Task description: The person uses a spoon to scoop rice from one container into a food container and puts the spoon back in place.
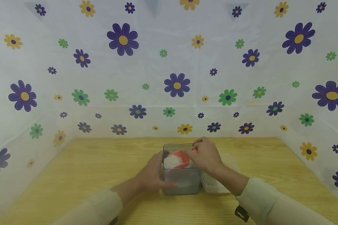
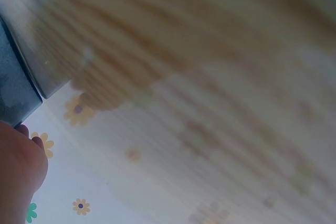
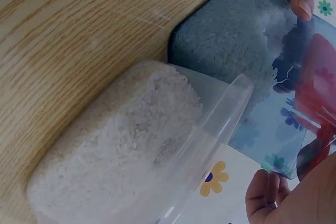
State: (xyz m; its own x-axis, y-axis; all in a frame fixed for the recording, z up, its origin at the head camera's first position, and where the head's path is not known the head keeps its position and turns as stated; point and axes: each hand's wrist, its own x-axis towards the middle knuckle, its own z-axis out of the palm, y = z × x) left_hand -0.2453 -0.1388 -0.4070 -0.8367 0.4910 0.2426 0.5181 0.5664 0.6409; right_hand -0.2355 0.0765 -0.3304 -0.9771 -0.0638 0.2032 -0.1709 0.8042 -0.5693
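A square, see-through blue-grey container [image 1: 183, 182] stands upright on the table, with white rice [image 1: 172, 162] inside. My left hand [image 1: 147, 175] grips its left side, thumb across the front; the left wrist view catches only part of that hand [image 2: 21, 163]. My right hand [image 1: 207, 155] holds a red scoop [image 1: 185, 160] by the handle, its bowl inside the container's mouth at the rice. Through the blue wall, the right wrist view shows the scoop [image 3: 317, 77] above the rice heap. How much rice the bowl carries I cannot tell.
Touching or very near the container's right side is a clear plastic tub [image 1: 214, 189] with more rice [image 3: 131, 135], partly under my right forearm. The wooden table [image 1: 101, 165] is backed by a white flower-printed sheet [image 1: 152, 72] on three sides.
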